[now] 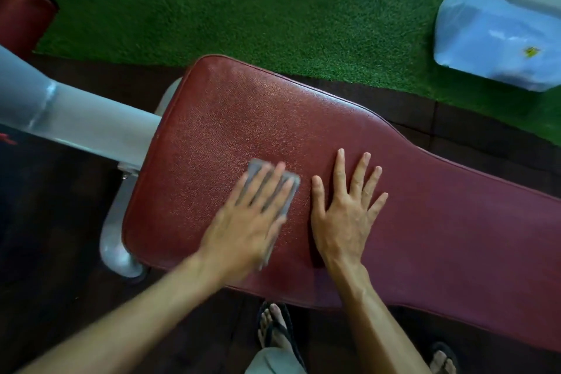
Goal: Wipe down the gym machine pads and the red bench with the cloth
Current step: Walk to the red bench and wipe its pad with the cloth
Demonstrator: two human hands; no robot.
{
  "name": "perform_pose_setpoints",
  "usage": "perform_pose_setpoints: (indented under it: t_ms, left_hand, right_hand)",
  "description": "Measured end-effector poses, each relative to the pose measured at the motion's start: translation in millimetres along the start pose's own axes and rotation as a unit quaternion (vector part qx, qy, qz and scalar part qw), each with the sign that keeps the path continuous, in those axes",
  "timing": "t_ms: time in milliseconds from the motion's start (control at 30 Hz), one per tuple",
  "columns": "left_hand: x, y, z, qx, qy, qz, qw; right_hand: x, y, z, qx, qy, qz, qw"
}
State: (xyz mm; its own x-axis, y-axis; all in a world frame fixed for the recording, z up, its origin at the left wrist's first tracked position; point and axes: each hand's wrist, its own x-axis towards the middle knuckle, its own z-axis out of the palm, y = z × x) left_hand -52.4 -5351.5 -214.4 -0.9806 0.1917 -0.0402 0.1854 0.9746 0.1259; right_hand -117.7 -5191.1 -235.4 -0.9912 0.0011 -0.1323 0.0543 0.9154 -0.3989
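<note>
The red bench fills the middle of the view, its wide padded end to the left and its narrower part running off to the right. My left hand lies flat on the pad and presses a grey cloth under its fingers; hand and cloth are blurred. Just to the right of it my right hand rests flat on the pad with fingers spread and nothing in it. Another red pad shows at the upper left edge.
A grey metal frame tube runs in from the left and joins the bench support. Green artificial turf lies beyond the bench. A blue plastic-wrapped object stands at the upper right. My sandalled feet stand on the dark floor below.
</note>
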Motion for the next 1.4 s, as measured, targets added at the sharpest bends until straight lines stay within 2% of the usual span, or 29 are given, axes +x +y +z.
perform_pose_setpoints:
  t_ms: [67,133,233,333,400,500,567,633,733,833,900,967,1033,1133,1233,1333,1400]
  left_hand:
    - [68.7,-19.8,-3.2,-0.006,0.015,0.002,1.000]
    - [114.3,-52.5,-11.5,0.020,-0.003,-0.033,0.999]
    - [99.4,-77.8,-12.3,0.027,0.010,-0.106,0.994]
    - [31.8,-17.3,1.7,0.017,0.025,-0.121,0.992]
    - [-1.4,59.9,17.7,0.016,0.016,-0.071,0.997]
    - [33.2,128.6,28.4,-0.032,0.008,-0.015,0.999]
    - [94.4,128.1,28.4,-0.043,0.032,-0.015,0.998]
    - [139.8,100.0,19.5,-0.024,0.013,-0.066,0.997]
    - [129.7,73.5,19.6,-0.003,0.003,-0.139,0.990]
    - [65.8,133.5,31.3,-0.006,0.029,-0.158,0.987]
    - [35.6,203.0,46.7,0.000,0.016,-0.095,0.995]
    - [48.8,249.2,58.1,-0.007,-0.002,-0.034,0.999]
    - [101.2,259.3,63.5,-0.028,0.008,-0.022,0.999]
    - [171.4,229.9,54.6,-0.016,-0.017,-0.087,0.996]
    - [155.6,211.2,53.4,-0.006,-0.005,-0.129,0.992]
    - [97.7,278.5,66.7,0.016,0.007,-0.134,0.991]
    - [80.8,346.8,83.2,0.021,-0.005,-0.077,0.997]
  right_hand:
    - [-2.4,9.4,-3.8,-0.010,-0.009,0.000,1.000]
    - [-4.3,23.8,-8.2,-0.021,-0.012,0.008,1.000]
    - [-4.6,53.5,-19.5,-0.025,-0.019,0.021,0.999]
    - [-6.9,81.5,-32.1,-0.022,-0.032,0.031,0.999]
    - [-10.9,98.5,-39.6,-0.026,-0.033,0.042,0.998]
    - [-15.7,125.3,-51.7,-0.024,-0.038,0.081,0.996]
    - [-16.7,144.6,-60.0,-0.020,-0.038,0.102,0.994]
    - [-15.1,164.0,-65.7,-0.023,-0.038,0.102,0.994]
    - [-10.4,190.8,-70.8,-0.020,-0.044,0.067,0.997]
    - [-10.3,214.1,-73.3,-0.025,-0.045,0.034,0.998]
    - [-12.2,230.6,-77.8,-0.026,-0.041,0.039,0.998]
    - [-14.1,250.5,-85.1,-0.032,-0.042,0.040,0.998]
    - [-11.3,276.3,-95.2,-0.044,-0.044,0.040,0.997]
    - [-3.4,315.7,-110.3,-0.059,-0.044,0.041,0.996]
    - [-3.0,348.5,-124.3,-0.052,-0.042,0.049,0.997]
    - [-14.3,383.4,-138.0,-0.044,-0.061,0.054,0.996]
    - [-19.6,405.7,-143.9,-0.044,-0.069,0.056,0.995]
